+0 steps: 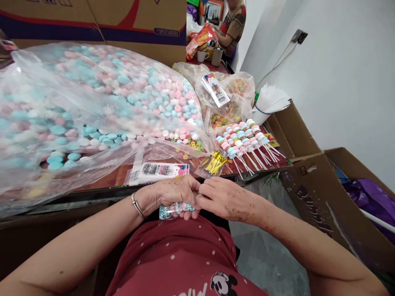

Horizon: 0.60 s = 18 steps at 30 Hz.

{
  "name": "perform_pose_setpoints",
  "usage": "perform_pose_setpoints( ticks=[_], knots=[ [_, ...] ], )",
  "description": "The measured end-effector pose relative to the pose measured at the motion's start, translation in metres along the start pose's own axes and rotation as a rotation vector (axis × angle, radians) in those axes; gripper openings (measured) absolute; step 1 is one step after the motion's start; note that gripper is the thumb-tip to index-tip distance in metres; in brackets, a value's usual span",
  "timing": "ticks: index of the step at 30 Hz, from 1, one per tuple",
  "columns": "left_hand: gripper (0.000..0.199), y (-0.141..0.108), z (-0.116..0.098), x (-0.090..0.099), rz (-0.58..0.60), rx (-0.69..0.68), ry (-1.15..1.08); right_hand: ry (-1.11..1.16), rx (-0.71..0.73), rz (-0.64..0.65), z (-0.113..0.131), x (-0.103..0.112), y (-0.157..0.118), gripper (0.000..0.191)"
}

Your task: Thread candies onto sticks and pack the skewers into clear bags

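My left hand is closed around a small clear candy packet with blue and pink printing, held low in front of my shirt. Fingers curled, my right hand meets the left at its fingertips; what it pinches there is too small to make out. Just beyond the hands, a pack of gold twist ties lies at the table's front edge. Printed cards in clear sleeves lie left of the ties. To the right are several marshmallow skewers on white sticks.
A huge clear bag of pink, blue and white marshmallows covers the table's left. Behind the skewers are bagged ring candies, a card stack and a tub of white sticks. Cardboard boxes stand right. Another person is at the back.
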<state>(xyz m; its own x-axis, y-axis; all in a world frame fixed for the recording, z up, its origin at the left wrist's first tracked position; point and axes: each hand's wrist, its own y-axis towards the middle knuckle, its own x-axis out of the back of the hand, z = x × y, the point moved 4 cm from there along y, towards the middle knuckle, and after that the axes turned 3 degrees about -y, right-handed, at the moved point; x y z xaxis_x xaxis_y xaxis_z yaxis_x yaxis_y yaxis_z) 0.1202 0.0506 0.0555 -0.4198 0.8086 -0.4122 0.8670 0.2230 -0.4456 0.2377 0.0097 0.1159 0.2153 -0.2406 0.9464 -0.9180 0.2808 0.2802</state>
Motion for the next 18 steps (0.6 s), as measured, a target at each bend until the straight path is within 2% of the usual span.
perform_pose_setpoints(
  ticks=[2, 3, 5, 7, 8, 10, 12, 13, 15, 18],
  knots=[
    [0.006, -0.002, -0.006, -0.001, -0.124, -0.013, 0.149, -0.067, -0.079, 0.000, 0.003, -0.005, 0.000, 0.027],
    [0.009, -0.003, -0.010, -0.001, -0.242, -0.046, 0.268, -0.121, -0.148, -0.003, 0.002, -0.009, 0.001, 0.028],
    [0.016, -0.006, -0.021, 0.002, -0.592, -0.193, 0.567, -0.237, -0.337, -0.033, -0.003, -0.017, 0.002, 0.030],
    [0.020, -0.012, -0.033, -0.003, -0.961, -0.440, 0.853, -0.273, -0.557, -0.117, -0.015, -0.022, 0.002, 0.029],
    [0.020, -0.016, -0.036, -0.009, -1.109, -0.592, 0.960, -0.239, -0.666, -0.191, -0.023, -0.023, 0.002, 0.028],
    [0.017, -0.022, -0.037, -0.023, -1.288, -0.890, 1.081, -0.069, -0.877, -0.381, -0.037, -0.022, 0.001, 0.023],
    [0.010, -0.027, -0.033, -0.034, -1.279, -1.093, 1.067, 0.183, -1.042, -0.600, -0.046, -0.018, 0.001, 0.020],
    [0.010, -0.028, -0.031, -0.035, -1.225, -1.109, 0.994, 0.308, -1.088, -0.694, -0.045, -0.016, 0.004, 0.018],
    [0.021, -0.032, -0.030, -0.029, -1.085, -0.991, 0.691, 0.497, -1.097, -0.811, -0.036, -0.012, 0.014, 0.016],
    [0.049, -0.050, -0.029, -0.011, -1.005, -0.806, 0.120, 0.631, -0.961, -0.828, -0.014, -0.011, 0.035, 0.015]
  ],
)
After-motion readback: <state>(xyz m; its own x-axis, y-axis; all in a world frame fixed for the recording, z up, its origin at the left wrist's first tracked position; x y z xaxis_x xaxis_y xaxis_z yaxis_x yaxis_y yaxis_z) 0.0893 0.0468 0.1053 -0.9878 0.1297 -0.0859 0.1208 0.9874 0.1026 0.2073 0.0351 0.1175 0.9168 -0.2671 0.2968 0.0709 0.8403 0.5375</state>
